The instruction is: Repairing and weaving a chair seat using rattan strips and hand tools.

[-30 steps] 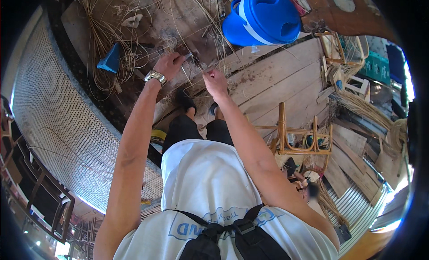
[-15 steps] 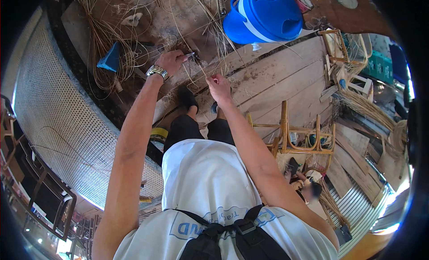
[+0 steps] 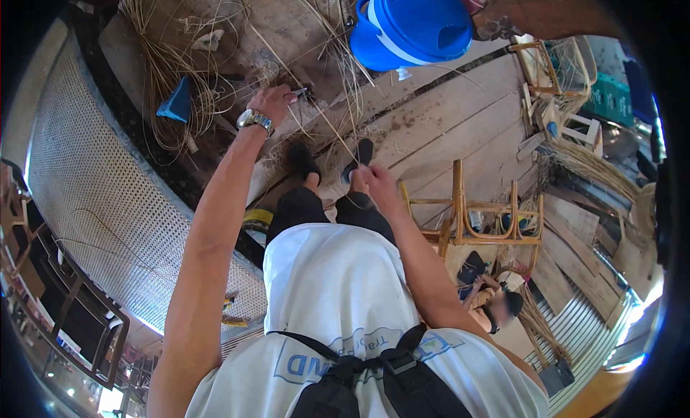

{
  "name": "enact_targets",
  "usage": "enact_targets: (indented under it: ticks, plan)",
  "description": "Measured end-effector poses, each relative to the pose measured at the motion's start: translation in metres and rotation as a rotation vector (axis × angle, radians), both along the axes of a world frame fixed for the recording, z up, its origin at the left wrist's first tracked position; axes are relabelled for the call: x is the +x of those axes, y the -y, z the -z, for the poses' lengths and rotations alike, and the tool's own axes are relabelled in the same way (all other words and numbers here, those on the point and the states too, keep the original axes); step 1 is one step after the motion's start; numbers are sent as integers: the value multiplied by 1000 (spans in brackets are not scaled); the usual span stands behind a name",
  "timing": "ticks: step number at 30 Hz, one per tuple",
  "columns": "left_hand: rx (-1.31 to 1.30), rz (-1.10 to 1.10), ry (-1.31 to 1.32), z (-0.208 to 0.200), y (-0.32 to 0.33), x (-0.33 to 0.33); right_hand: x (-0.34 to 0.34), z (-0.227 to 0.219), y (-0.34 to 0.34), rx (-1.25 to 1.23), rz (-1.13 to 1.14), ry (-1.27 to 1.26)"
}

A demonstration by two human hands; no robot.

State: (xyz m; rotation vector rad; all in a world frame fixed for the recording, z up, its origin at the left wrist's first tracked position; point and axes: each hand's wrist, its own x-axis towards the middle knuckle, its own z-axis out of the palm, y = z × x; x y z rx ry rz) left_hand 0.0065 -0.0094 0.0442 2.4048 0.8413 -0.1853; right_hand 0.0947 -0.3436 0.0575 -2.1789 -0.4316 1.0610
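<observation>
Cane strip [image 3: 335, 129]: long, thin, pale tan, nearly straight, slanting from upper left to lower right, its lower end pinched between fingers. Small tool [image 3: 300, 92]: slender, silvery, held close beside the strip; contact between the two cannot be distinguished.

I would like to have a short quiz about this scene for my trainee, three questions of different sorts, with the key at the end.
1. On which side, left or right, does the person wear the watch?
2. True or false: the blue lidded container stands apart from the left hand.
3. Complete: the right hand holds a thin, pale ____.

Key:
1. Left.
2. True.
3. Strand.
</observation>
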Motion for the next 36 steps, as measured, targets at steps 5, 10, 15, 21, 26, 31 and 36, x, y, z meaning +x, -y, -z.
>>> enact_targets:
  ticks: [5,10,15,21,26,31,36]
  plan:
    - [153,237,187,26,-1,-20,-17,13,182,-369,-126,25]
    - [-34,3,11,13,0,-17,-36,-92,479,-1075,-342,-105]
    - [-177,-363,68,-3,13,-8,-57,-165,387,-543,136,386]
    - [-589,-700,255,-46,98,-65,12,-42,194,-390,-156,154]
    - [-1522,-805,290,-91,168,-74,2,-87,-10,124,-456,-127]
    - [-989,-1005,636,-91,187,-91,14,-151,-46,152,-438,-678]
    - [-933,-1155,527,-134,224,-93,25,-145,-44,139,-422,-699]
